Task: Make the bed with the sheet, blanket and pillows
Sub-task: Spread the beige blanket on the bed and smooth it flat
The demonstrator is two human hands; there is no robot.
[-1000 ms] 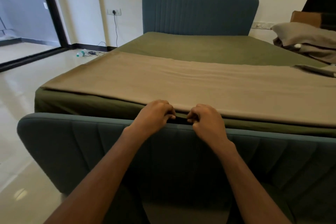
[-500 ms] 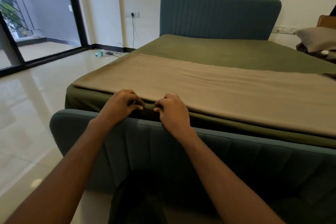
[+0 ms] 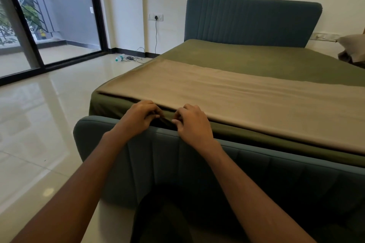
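At the foot edge of the bed point(image 3: 256, 165), left hand point(image 3: 138, 118) and right hand point(image 3: 194, 124) pinch the green sheet point(image 3: 246, 57) in a curled-finger grip; it looks soft and light, best held at its hem.

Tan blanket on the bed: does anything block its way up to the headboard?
Nothing visible does. Only olive-green sheet lies between the tan blanket and the padded blue headboard; a grey pillow sits off to the right.

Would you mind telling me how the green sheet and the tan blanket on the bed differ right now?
The green sheet reaches the headboard; the tan blanket lies only across the foot end. The green sheet drapes down the side; the tan blanket lies on top. Both lie nearly flat.
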